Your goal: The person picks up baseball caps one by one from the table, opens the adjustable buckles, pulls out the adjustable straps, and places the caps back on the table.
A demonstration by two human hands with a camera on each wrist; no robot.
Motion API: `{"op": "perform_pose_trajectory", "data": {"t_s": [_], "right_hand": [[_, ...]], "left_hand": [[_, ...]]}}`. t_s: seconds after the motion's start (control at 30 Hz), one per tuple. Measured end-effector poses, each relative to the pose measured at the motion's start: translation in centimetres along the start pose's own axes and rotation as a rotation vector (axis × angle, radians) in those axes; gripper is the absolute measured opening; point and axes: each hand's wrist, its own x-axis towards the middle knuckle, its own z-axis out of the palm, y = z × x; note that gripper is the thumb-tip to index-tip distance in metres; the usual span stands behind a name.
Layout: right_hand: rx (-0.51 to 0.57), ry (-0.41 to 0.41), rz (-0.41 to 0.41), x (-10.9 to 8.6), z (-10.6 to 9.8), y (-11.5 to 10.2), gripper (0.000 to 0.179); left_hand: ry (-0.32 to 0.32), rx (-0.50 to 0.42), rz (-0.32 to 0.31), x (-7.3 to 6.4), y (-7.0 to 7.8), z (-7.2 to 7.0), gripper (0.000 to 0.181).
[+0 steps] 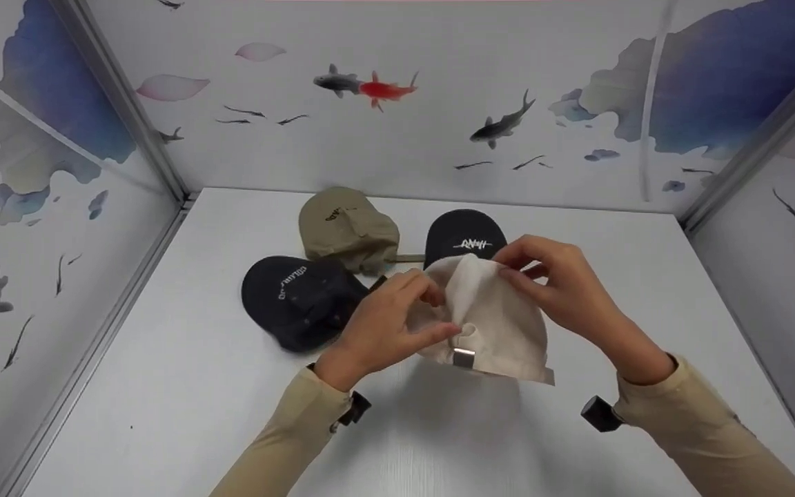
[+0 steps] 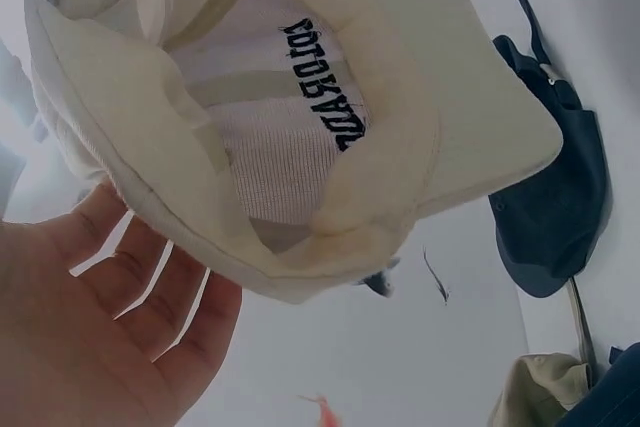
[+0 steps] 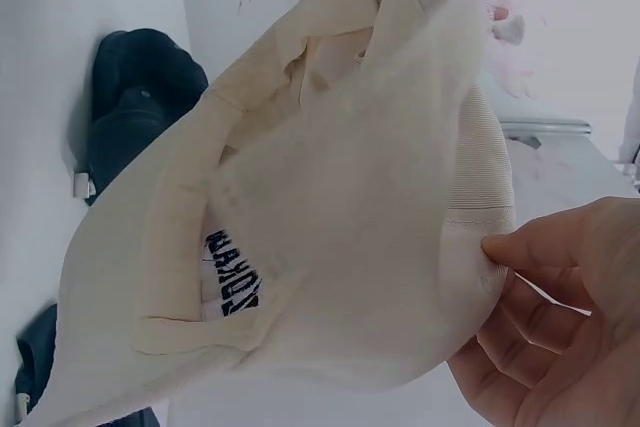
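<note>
A cream baseball cap [image 1: 511,324] hangs over the table between both hands, its back strap and metal buckle towards me. My left hand [image 1: 387,321] holds its left side, thumb beside the strap opening. With thumb and fingers, my right hand [image 1: 566,283] pinches the crown fabric at the upper right. In the left wrist view the inside of the cap [image 2: 480,117] shows, with dark lettering, and the fingers of the left hand [image 2: 130,317] lie against its edge. The right wrist view has the right thumb pressing the outer cloth.
Behind the cream cap, a black cap [image 1: 463,228] with white lettering lies on the white table [image 1: 163,386]. A khaki cap [image 1: 339,221] sits at the back, a dark navy cap [image 1: 287,297] to the left. Printed panels [image 1: 397,152] with fish wall the table in.
</note>
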Motion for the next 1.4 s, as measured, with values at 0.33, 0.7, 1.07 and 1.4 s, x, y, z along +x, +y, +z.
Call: {"op": "perform_pose_trajectory", "data": {"t_s": [0.33,0.7,1.07,1.4], "right_hand": [[-0.002,-0.029,0.015,0.1,2.5,1.9,0.012],[0.029,-0.042,0.081,-0.7,3.3,4.1,0.011],[0.038,-0.011,0.041,-1.5,3.4,4.2,0.016],[-0.181,0.121,-0.177,-3.3,3.2,2.3,0.027]], "left_hand": [[-0.066,-0.008,-0.116,-0.1,-0.7,1.5,0.038],[-0.124,-0.128,-0.179,0.6,-1.1,2.8,0.018],[-0.111,-0.293,-0.201,1.1,-1.8,3.3,0.013],[-0.086,-0.324,-0.209,1.3,-1.8,3.6,0.01]]}}
